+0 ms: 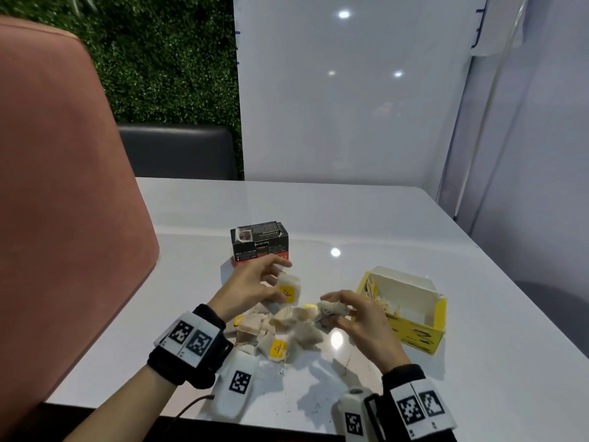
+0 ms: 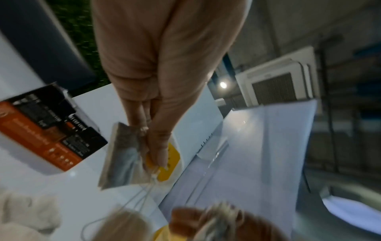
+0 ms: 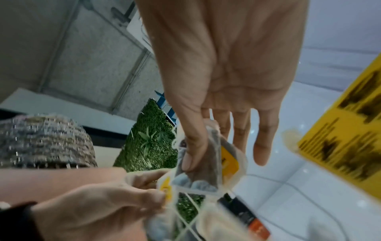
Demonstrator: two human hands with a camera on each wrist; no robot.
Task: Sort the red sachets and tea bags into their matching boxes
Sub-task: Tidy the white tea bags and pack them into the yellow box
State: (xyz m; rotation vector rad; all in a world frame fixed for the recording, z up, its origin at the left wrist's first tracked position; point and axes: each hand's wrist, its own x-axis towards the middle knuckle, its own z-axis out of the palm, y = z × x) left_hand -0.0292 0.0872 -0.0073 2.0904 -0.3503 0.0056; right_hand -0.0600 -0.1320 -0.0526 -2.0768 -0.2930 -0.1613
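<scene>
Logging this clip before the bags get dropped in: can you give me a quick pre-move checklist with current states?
1. Left hand grip on a tea bag: ok.
2. Right hand grip on a tea bag: ok.
3. Yellow box open: ok.
4. Black box open: cannot tell.
5. Strings free of tangles: cannot tell.
6. Pile sorted: not ok.

Black box: print too small to read in head view, smeared in left wrist view; its left end cut by that frame's edge. Contents not visible. Yellow box: near-wall lettering blurred; right wrist view cuts it at the right edge. Right hand covers part of the box's left wall. Pile of bags: count not determinable, partly hidden under both hands. Strings between the held bags tangled; cannot tell which belongs to which.
</scene>
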